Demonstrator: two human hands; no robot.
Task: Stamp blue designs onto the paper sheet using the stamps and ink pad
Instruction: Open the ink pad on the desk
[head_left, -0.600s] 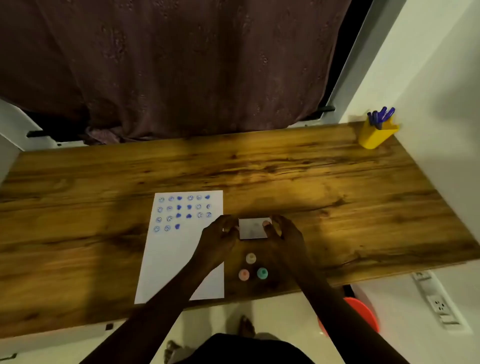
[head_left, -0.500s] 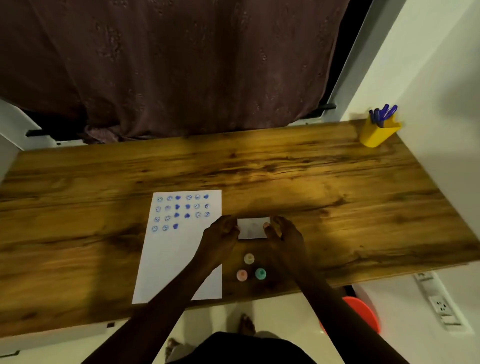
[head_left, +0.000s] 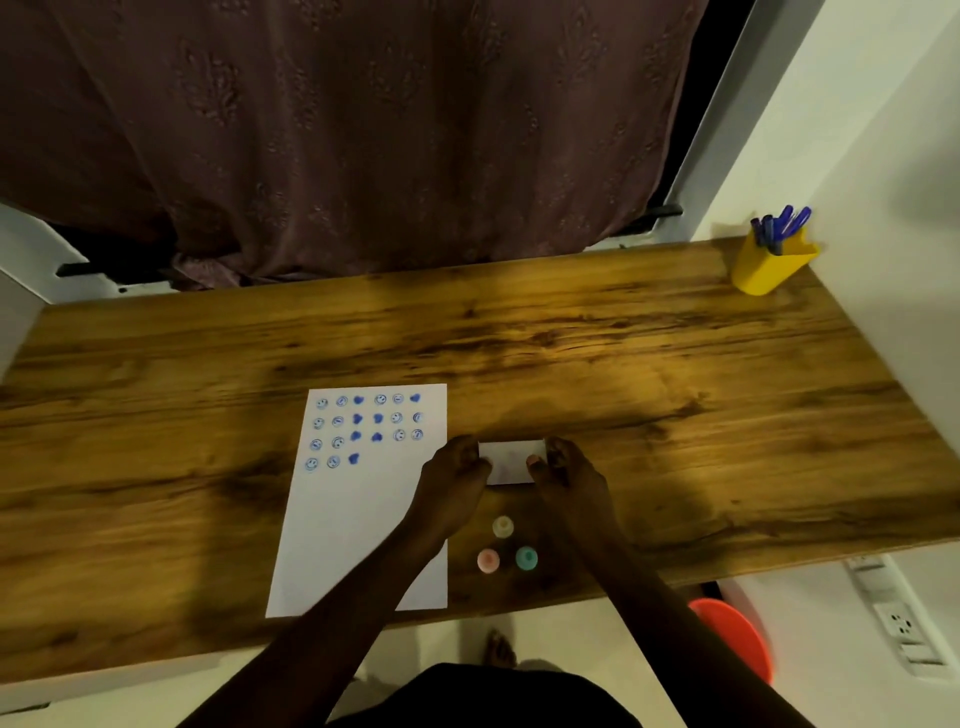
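Observation:
A white paper sheet (head_left: 358, 519) lies on the wooden desk (head_left: 675, 415), with several rows of blue smiley and heart prints in its upper part. Just right of it sits the small white ink pad case (head_left: 511, 460). My left hand (head_left: 454, 480) grips its left end and my right hand (head_left: 566, 475) grips its right end, thumb on the lid. Three small round stamps stand below the case between my wrists: a cream one (head_left: 503, 526), a pink one (head_left: 488, 560) and a teal one (head_left: 526, 558).
A yellow pen holder (head_left: 769, 267) with blue pens stands at the desk's far right corner by the wall. A dark curtain (head_left: 363, 130) hangs behind the desk. Below the near edge are an orange bucket (head_left: 737, 639) and a wall socket (head_left: 898, 623).
Both hands stay on the ink pad case with hardly any movement. The view has shifted slightly.

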